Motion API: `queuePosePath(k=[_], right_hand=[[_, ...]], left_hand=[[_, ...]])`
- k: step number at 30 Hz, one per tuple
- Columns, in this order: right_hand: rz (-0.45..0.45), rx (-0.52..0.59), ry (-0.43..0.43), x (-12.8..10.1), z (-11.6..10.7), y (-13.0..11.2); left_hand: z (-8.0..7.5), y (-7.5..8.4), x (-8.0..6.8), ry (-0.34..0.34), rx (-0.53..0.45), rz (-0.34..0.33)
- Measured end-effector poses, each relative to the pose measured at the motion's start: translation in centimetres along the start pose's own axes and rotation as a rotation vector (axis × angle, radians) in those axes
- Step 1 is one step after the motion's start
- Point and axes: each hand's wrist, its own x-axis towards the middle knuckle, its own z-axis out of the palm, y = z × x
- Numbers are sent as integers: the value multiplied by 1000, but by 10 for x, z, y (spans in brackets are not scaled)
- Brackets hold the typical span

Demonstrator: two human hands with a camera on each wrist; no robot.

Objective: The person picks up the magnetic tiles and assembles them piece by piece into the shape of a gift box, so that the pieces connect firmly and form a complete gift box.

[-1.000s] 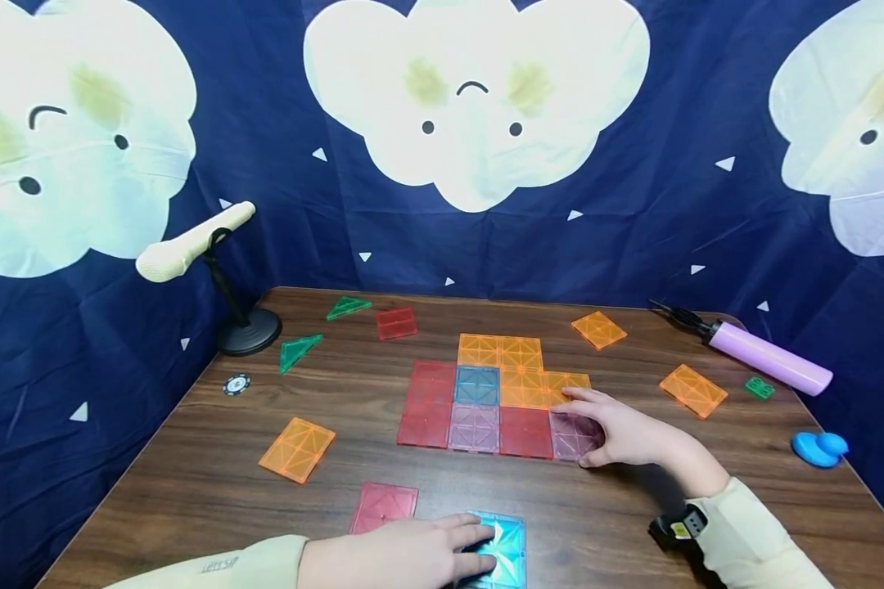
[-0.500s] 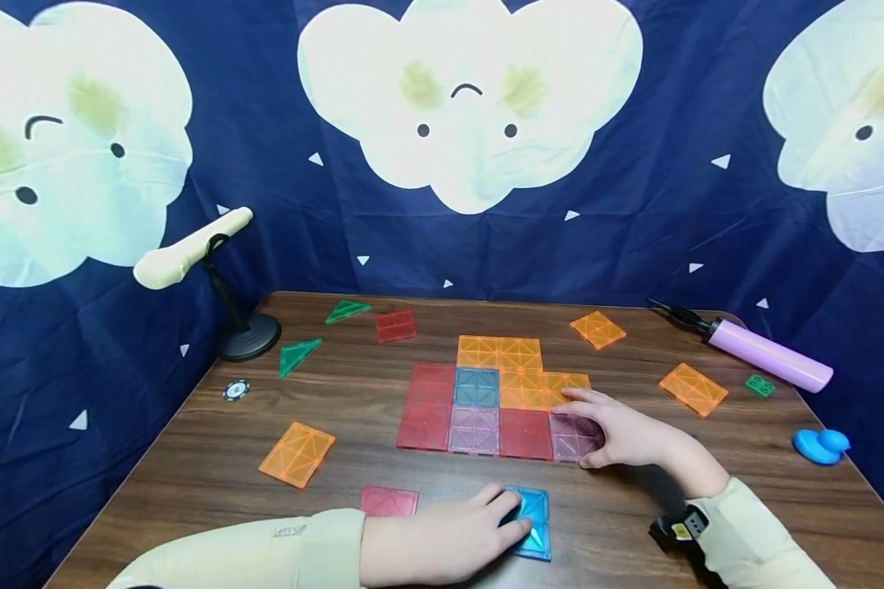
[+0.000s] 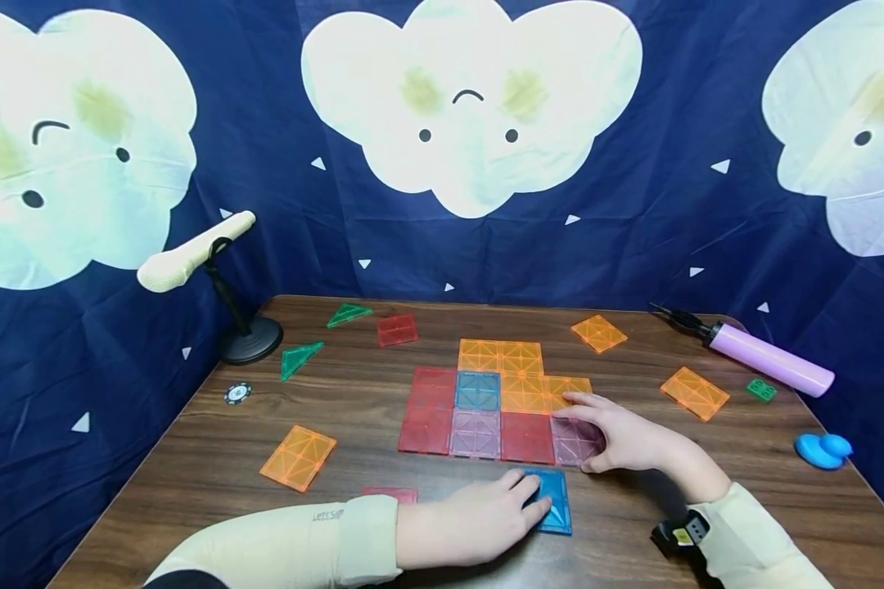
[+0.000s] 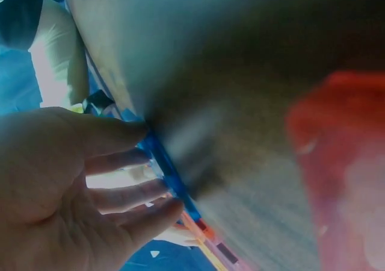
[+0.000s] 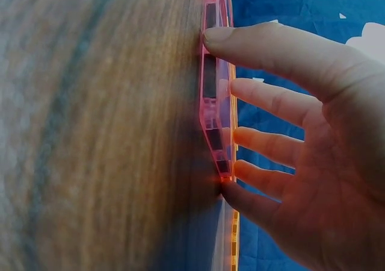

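Note:
A blue square magnetic tile lies on the table in the head view, below a flat patchwork of joined tiles. My left hand presses its fingertips and thumb onto this tile, fingers fairly straight. In the left wrist view those tips meet the blue tile's edge. My right hand rests at the patchwork's right end, on a purple tile. Seen from the right wrist, the thumb touches that tile's near edge while straight fingers lie over its top. The patchwork also has red, orange and blue-grey tiles.
Loose orange tiles, a red tile and green triangles lie around. A pink tile is partly behind my left arm. A microphone stands at left; a purple pump and blue toy sit right.
My left hand has slid the blue tile forward and to the right, closer to the patchwork. The right hand has stayed on the purple tile.

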Motion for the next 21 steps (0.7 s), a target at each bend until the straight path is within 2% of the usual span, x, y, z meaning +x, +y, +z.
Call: queuePosePath(k=[7,11,14,17,21], right_hand=[[-8,-6,3,1,-4,-2],[-6,-1,0,2,-5,-3],[-10,10,-7,2,-4,-2],[-22,33,-21,1,-3,-2],[-36,57,-45,-2,-2,0]], left_hand=[[-2,-6,10,-51,-6,-38],[-9,-15,4,-112,-77,-14],[-14,-29,-13,-87,-182,46],[-17,-44,-40,15,-262,112],[-18,-62,-86,95,-298,107]])
